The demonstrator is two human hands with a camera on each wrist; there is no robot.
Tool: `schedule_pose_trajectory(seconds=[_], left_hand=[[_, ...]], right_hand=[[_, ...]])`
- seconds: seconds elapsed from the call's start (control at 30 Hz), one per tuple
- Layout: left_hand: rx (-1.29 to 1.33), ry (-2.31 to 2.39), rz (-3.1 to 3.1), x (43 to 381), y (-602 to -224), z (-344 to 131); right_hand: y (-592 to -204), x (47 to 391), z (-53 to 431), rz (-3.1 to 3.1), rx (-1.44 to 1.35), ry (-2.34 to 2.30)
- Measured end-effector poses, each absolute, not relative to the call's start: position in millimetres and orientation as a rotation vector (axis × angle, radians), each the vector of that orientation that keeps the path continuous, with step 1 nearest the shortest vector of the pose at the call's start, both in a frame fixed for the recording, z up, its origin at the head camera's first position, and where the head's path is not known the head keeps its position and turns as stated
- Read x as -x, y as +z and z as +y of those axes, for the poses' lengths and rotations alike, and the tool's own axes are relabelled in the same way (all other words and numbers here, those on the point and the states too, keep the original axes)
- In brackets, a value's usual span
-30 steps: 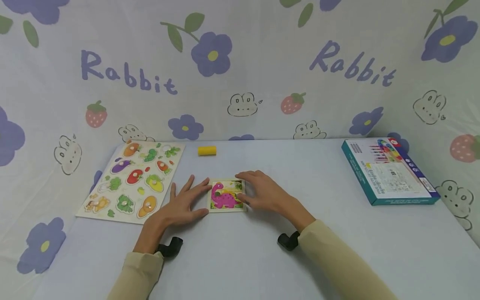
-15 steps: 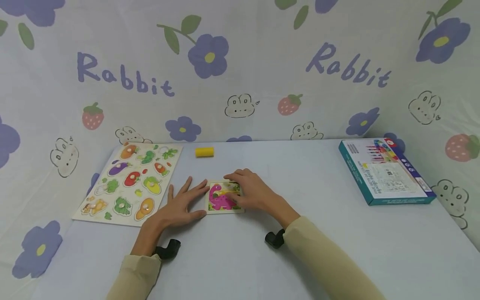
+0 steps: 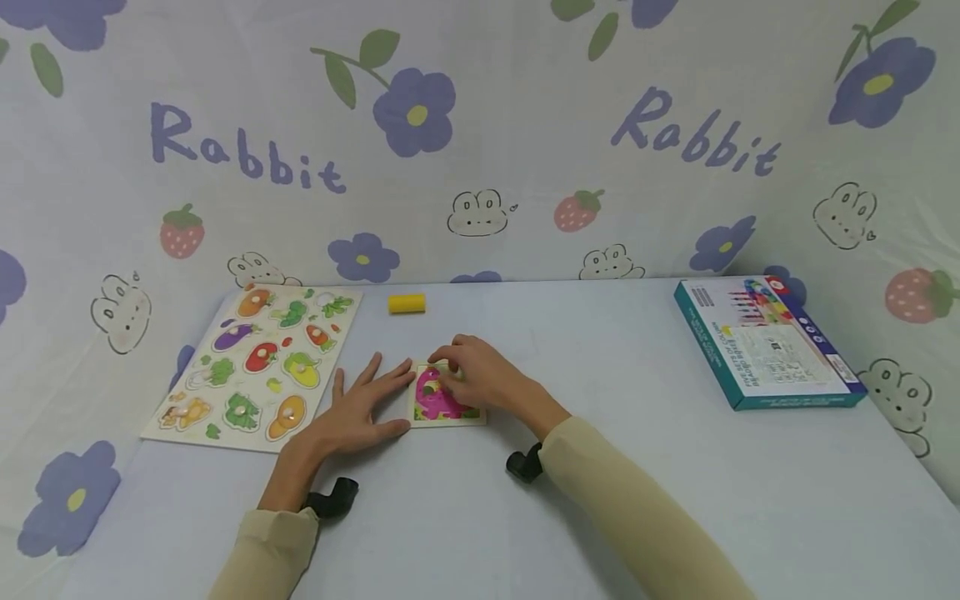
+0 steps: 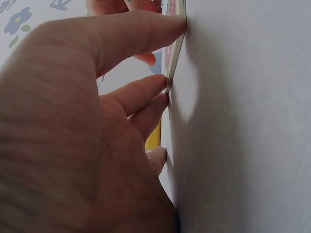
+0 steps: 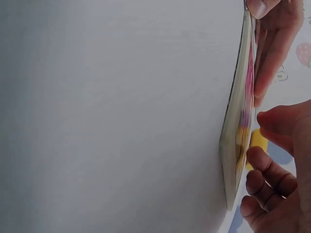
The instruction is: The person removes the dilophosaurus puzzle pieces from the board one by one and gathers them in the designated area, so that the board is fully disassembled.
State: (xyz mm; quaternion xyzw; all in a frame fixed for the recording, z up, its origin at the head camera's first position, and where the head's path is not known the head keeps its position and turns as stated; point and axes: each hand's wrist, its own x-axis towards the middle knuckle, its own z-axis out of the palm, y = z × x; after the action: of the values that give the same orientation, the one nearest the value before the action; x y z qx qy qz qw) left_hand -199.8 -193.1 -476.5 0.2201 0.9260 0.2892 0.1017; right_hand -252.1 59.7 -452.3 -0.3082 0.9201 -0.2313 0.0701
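A small square dinosaur puzzle, pink on a green and yellow ground with a pale wooden frame, lies flat on the white table. My left hand rests to its left with fingers spread; thumb and fingertips touch the frame's left edge, as the left wrist view also shows. Over the puzzle's upper right part is my right hand, its fingers loosely bent and covering part of the picture. In the right wrist view, the thumb and fingers stand apart with nothing between them, fingertips right at the puzzle's face.
On the left lies a vegetable peg puzzle board, close beside my left hand. A yellow cylinder sits near the back edge. At the right stands a flat teal and white box. A printed cloth hangs behind the table.
My right hand has moved left from the puzzle's right edge onto its face, covering more of the picture. The left hand keeps its place at the left edge. The view has shifted slightly.
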Motion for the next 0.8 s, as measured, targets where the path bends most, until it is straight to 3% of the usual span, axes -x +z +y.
schedule_pose_trajectory(seconds=[0.8], left_hand=[[-0.645,0.883,2.733,198,-475,-193]], right_hand=[[-450,270,46,2.649,0.952,-0.616]])
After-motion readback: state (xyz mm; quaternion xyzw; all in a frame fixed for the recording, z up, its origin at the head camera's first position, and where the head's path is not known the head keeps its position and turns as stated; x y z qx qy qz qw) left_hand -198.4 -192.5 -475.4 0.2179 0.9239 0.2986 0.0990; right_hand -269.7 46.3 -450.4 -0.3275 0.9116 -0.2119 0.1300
